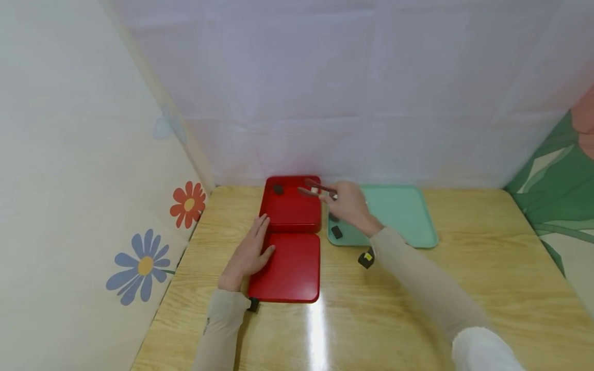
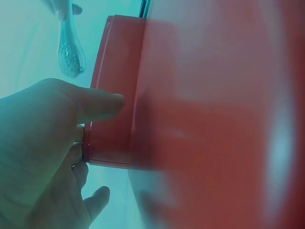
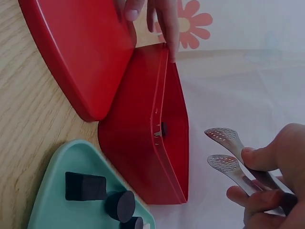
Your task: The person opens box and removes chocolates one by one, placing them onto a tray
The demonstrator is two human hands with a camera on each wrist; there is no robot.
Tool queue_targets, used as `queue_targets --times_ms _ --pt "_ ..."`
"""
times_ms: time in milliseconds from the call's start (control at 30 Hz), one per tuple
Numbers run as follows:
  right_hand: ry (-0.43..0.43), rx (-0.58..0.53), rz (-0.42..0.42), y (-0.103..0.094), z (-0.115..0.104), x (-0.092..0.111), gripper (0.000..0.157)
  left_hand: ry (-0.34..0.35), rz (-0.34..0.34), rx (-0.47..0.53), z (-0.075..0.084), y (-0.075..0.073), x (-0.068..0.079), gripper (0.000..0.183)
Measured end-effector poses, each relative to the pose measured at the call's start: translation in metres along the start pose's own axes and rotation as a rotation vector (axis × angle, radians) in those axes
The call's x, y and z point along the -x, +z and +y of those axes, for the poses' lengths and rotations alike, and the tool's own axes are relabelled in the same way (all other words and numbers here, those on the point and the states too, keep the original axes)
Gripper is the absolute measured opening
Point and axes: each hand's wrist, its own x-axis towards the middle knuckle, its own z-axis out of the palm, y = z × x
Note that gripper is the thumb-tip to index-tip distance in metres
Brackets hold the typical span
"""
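My right hand (image 1: 349, 203) grips a pair of metal tongs (image 3: 228, 143) with perforated ends, held over the right side of an open red box (image 1: 294, 210). In the right wrist view the tong tips stand apart with nothing between them. Inside the box, a small dark piece (image 1: 278, 189) lies near the back left. My left hand (image 1: 248, 255) rests with its fingers extended along the box's front left corner, the thumb over a flat red lid (image 1: 290, 270). That lid lies in front of the box.
Right of the box is a mint-green tray (image 1: 403, 216). Black pieces, among them a block (image 3: 86, 186) and a round one (image 3: 120, 206), sit at its left end. A wrist camera (image 1: 366, 258) hangs below my right sleeve. White cloth (image 1: 297, 93) stands behind the wooden table (image 1: 371, 319).
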Motion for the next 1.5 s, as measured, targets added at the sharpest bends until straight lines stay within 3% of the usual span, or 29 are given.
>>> queue_targets --times_ms 133,300,500,633,1067,1333,1500 --pt "-0.018 -0.004 -0.005 0.01 -0.004 -0.012 0.024 0.022 0.013 -0.029 -0.002 0.0 0.002 0.086" --pt "-0.044 0.032 -0.025 0.019 -0.01 -0.025 0.023 -0.001 -0.009 -0.066 -0.003 0.0 0.002 0.088" --pt "-0.049 0.045 -0.074 0.027 -0.009 -0.033 0.034 0.015 -0.011 -0.081 0.003 0.0 0.001 0.088" --pt "-0.048 0.055 -0.074 0.032 -0.007 -0.036 0.034 0.031 -0.015 -0.083 0.006 0.001 -0.001 0.087" --pt "-0.098 0.149 -0.07 0.06 -0.02 -0.049 0.04 -0.013 -0.013 -0.085 0.007 -0.002 0.005 0.088" --pt "-0.085 0.219 -0.052 0.08 -0.022 -0.06 0.041 -0.005 0.003 -0.085 0.003 -0.001 0.006 0.087" --pt "-0.016 0.208 -0.059 0.087 -0.021 -0.063 0.043 0.001 -0.001 -0.075 0.005 0.002 0.002 0.087"
